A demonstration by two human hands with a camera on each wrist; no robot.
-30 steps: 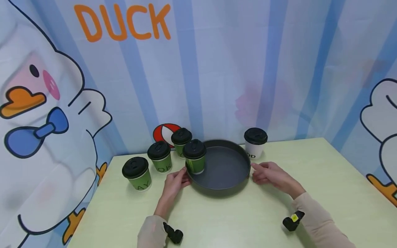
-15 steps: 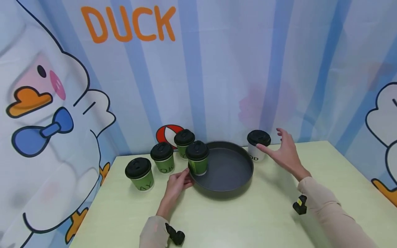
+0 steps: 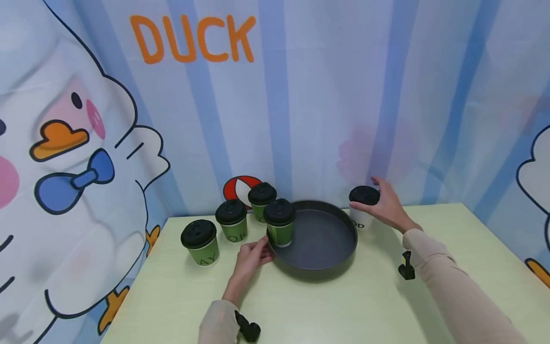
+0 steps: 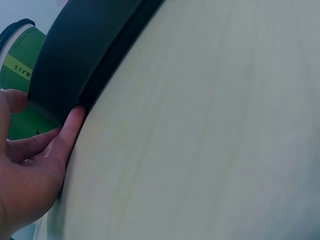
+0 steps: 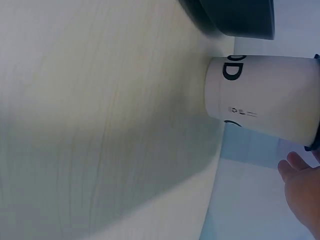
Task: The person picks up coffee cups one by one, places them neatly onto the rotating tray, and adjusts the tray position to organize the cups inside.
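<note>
Pale table (image 3: pixel 326 310), dark pan (image 3: pixel 322 239) — between the hands (image 3: pixel 388 208), touching the left (image 3: pixel 250 259)

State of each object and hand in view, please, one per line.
Pan: open side up, one cup inside
Green cup in the pan: upright, lidded
AY green cup: upright, lidded
OK green cup: upright, lidded
Rear green cup: upright, lidded
White cup: upright, lidded
Left hand: grips the pan's edge
Right hand: spread at the white cup's top; contact unclear
</note>
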